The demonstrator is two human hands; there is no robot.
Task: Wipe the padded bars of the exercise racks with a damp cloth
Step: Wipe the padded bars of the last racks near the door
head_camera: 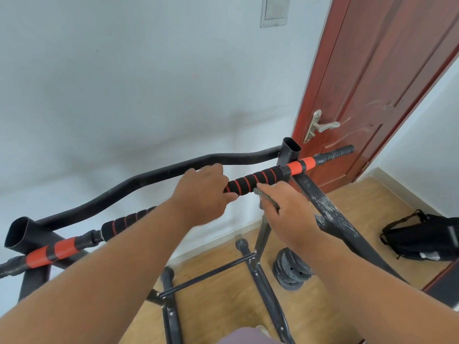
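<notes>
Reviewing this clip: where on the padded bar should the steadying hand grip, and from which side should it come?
Judging by the pose, best on the black-and-red striped foam of the padded bar, coming over the top from the person's side, as the left hand does. The foam is round and level, so fingers wrap it, leaving the stretch toward the orange sleeve free for the right hand with the cloth.

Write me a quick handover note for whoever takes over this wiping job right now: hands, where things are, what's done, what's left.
Left hand grips the padded bar near its middle.
Right hand holds the cloth just under the padding, right of the left hand.
Done: cannot tell from this view which padding is already wiped.
Left: at least the stretch under the cloth; check the left-end padding.
</notes>
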